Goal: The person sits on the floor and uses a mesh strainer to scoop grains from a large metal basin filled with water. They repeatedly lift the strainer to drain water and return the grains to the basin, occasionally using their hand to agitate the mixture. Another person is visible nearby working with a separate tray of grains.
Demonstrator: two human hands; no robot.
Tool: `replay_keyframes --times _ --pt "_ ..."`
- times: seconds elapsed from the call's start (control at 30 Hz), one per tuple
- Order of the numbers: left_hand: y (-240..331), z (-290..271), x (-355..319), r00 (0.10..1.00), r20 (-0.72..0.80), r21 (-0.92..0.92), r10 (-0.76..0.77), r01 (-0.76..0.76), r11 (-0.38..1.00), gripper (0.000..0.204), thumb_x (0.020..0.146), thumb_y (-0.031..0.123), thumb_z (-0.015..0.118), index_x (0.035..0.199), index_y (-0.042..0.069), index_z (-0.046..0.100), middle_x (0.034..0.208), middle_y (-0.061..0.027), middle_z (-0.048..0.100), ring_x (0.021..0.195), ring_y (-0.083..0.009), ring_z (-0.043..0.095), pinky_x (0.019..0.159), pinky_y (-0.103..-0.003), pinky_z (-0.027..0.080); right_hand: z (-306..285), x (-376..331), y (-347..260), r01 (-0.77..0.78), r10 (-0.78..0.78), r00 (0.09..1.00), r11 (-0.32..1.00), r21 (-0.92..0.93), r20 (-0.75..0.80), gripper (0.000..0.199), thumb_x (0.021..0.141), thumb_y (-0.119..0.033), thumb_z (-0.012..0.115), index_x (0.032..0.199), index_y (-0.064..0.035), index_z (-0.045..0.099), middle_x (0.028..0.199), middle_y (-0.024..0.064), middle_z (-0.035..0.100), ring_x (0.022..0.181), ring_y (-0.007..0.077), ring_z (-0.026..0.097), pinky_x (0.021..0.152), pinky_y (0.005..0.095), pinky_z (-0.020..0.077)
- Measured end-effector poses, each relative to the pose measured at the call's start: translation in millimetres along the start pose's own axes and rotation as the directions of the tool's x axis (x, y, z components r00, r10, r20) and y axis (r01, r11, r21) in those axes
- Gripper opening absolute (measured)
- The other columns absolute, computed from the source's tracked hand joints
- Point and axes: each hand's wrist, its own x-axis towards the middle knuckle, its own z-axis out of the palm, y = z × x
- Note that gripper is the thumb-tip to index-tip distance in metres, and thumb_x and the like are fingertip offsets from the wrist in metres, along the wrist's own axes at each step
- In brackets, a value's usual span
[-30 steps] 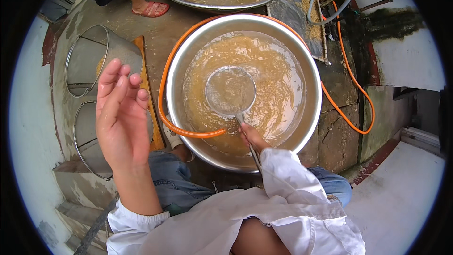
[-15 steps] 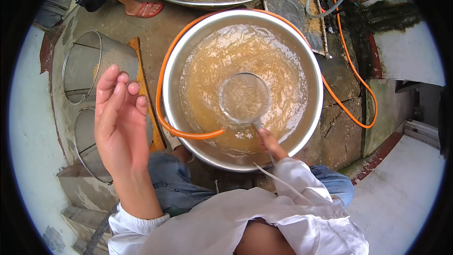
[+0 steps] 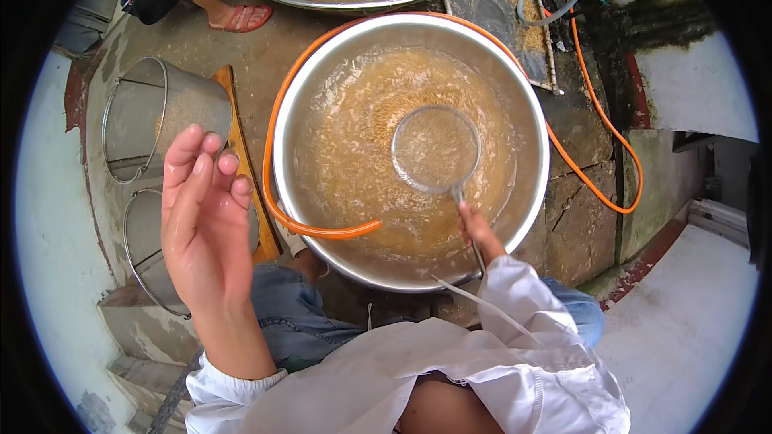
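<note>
Left of the big steel basin (image 3: 531, 217), the left hand (image 3: 201, 225) stays raised, open and empty. Inside the basin, the right hand (image 3: 480, 233) grasps the round sieve (image 3: 436, 149), which has slid from centre toward the right, skimming the brown, grainy water.

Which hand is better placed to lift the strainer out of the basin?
Right. The right hand already grips the handle of the strainer in the basin; the left hand is raised, open, beside it.

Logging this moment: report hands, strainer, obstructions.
Right hand gripping round mesh strainer, dipped in steel basin of brown water. Left hand raised, open, wet. Orange hose hugs basin rim.
</note>
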Motion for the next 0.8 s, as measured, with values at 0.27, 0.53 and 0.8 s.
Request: replay_keyframes --times 0.27,0.53,0.8 --pt "-0.3 2.5 5.1 1.0 0.01 -0.001 -0.004 0.004 1.0 0.028 0.09 0.005 0.05 0.118 0.002 0.05 0.105 -0.0061 0.055 0.089 -0.0124 0.052 0.074 -0.025 0.043 77.2 36.3 12.2 0.276 -0.264 0.961 0.945 -0.175 0.086 0.038 0.093 -0.045 0.044 0.09 -0.0077 0.051 0.066 0.0068 0.05 0.053 0.0191 0.045 0.048 0.0337 0.0366" --pt "5.5 -3.1 -3.2 0.998 0.06 -0.027 -0.006 0.008 1.0 0.027 0.09 0.005 0.05 0.116 0.002 0.051 0.104 -0.006 0.056 0.089 -0.0128 0.053 0.075 -0.025 0.044 -26.4 -48.5 -35.3 -0.08 -0.5 0.634 0.717 -0.692 -0.59 0.033 0.094 -0.037 0.042 0.103 -0.0047 0.044 0.083 0.0253 0.062 0.075 0.0443 0.059 0.066 0.0531 0.0434" --pt "13.7 -19.7 -6.2 0.999 0.04 -0.016 -0.005 0.005 1.0 0.026 0.09 0.004 0.049 0.116 0.003 0.051 0.104 -0.006 0.054 0.088 -0.0124 0.053 0.073 -0.025 0.044 6.9 33.8 -5.5 -0.069 -0.375 0.703 0.809 -0.583 -0.604 0.03 0.094 -0.031 0.044 0.105 -0.0034 0.041 0.084 0.029 0.061 0.081 0.0477 0.058 0.073 0.0542 0.0425"
